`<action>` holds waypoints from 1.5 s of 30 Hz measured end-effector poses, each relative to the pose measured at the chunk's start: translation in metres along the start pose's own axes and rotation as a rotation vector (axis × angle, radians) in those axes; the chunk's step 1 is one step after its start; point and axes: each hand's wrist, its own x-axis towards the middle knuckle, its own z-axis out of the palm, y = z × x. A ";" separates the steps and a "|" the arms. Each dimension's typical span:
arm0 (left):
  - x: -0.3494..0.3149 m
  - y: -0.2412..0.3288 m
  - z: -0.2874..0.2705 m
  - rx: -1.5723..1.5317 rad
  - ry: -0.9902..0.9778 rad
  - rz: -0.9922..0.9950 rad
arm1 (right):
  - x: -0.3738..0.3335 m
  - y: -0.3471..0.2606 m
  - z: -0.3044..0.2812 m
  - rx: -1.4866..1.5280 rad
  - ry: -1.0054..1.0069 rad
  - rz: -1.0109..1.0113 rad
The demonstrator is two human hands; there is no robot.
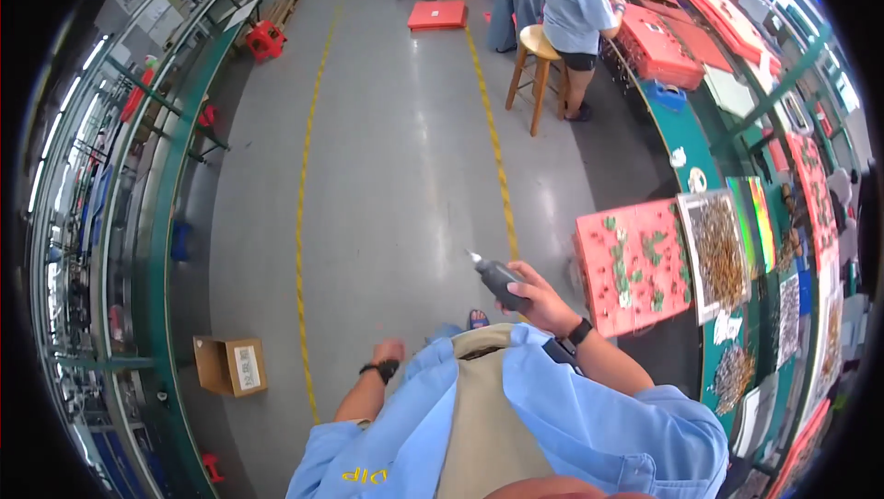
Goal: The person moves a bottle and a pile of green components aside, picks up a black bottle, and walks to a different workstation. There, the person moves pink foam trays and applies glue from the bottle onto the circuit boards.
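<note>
My right hand (545, 304), with a black band at its wrist, is wrapped round a dark grey squeeze bottle (502, 282). The bottle is tilted, its pale pointed nozzle (473, 257) toward the upper left, over the floor. My left hand (389, 352) hangs low beside my body, smeared and small, so its fingers do not show clearly. To the right of the bottle stands a pink foam board (633, 264) with green pieces and small dark parts on it; neither hand touches it.
A green workbench (683, 135) with pink foam stacks (658, 52) and a tray of small brownish parts (723, 250) runs along the right. A wooden stool (539, 66) and several people are ahead. An open cardboard box (226, 365) lies on the left, beside another long green bench (170, 214).
</note>
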 end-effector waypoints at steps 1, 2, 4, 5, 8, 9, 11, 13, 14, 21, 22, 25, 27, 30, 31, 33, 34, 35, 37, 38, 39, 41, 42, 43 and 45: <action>0.008 -0.040 0.012 -0.409 0.078 0.206 | 0.054 -0.041 0.009 0.023 -0.043 0.008; 0.014 -0.073 0.020 -0.408 0.071 0.211 | 0.105 -0.078 0.015 0.046 -0.085 0.014; 0.116 -0.062 -0.040 -0.487 0.092 0.154 | 0.216 -0.126 0.013 0.023 -0.116 0.035; 0.166 -0.058 -0.077 -0.510 0.093 0.128 | 0.270 -0.149 0.007 0.038 -0.140 0.044; 0.287 -0.092 -0.206 -0.501 0.047 0.047 | 0.421 -0.196 -0.019 0.152 -0.080 -0.006; 0.326 -0.097 -0.255 -0.503 0.041 0.018 | 0.472 -0.223 -0.026 0.197 -0.031 -0.042; 0.407 -0.093 -0.356 -0.502 0.026 -0.032 | 0.556 -0.286 -0.032 0.253 0.036 -0.097; 0.493 -0.072 -0.459 -0.493 0.007 -0.068 | 0.624 -0.357 -0.031 0.303 0.123 -0.187; 0.554 -0.061 -0.544 -0.463 0.003 -0.085 | 0.658 -0.391 -0.028 0.349 0.166 -0.246; 0.990 0.119 -1.053 -1.465 0.263 0.306 | 0.902 -0.597 -0.110 0.453 0.160 -0.383; 1.029 0.156 -1.095 -1.452 0.253 0.324 | 0.937 -0.626 -0.129 0.479 0.167 -0.397; 1.116 0.276 -1.182 -1.550 0.283 0.558 | 1.037 -0.704 -0.193 0.546 0.176 -0.445; 1.186 0.253 -1.188 -1.410 -0.057 0.597 | 1.101 -0.775 -0.202 0.561 0.121 -0.446; 1.256 0.239 -1.169 -0.313 0.006 0.552 | 1.171 -0.884 -0.201 0.772 0.321 -0.501; 1.273 0.237 -1.160 -0.049 0.163 0.652 | 1.192 -0.913 -0.214 0.758 0.329 -0.496; 1.346 0.246 -1.159 -0.132 0.126 0.631 | 1.241 -0.962 -0.239 0.760 0.336 -0.578; 1.380 0.235 -1.176 -0.165 0.076 0.611 | 1.271 -0.974 -0.250 0.784 0.343 -0.614; 1.402 0.205 -1.204 -0.176 0.015 0.581 | 1.293 -0.979 -0.269 0.812 0.351 -0.582; 1.458 0.165 -1.279 -0.194 -0.091 0.526 | 1.342 -1.003 -0.316 0.896 0.356 -0.693; 1.498 0.173 -1.326 -0.204 -0.135 0.512 | 1.373 -1.023 -0.322 0.915 0.356 -0.682; 1.538 0.186 -1.369 -0.209 -0.180 0.497 | 1.402 -1.037 -0.324 0.971 0.366 -0.684; 1.666 0.352 -1.376 -0.344 -0.212 0.448 | 1.476 -1.093 -0.330 0.978 0.347 -0.610; 1.687 0.350 -1.401 -0.366 -0.246 0.431 | 1.512 -1.121 -0.335 0.989 0.340 -0.590; 1.713 0.394 -1.457 -0.317 -0.138 0.550 | 1.546 -1.147 -0.336 0.949 0.308 -0.530; 1.746 0.486 -1.574 -0.468 -0.104 0.471 | 1.607 -1.184 -0.329 0.898 0.259 -0.409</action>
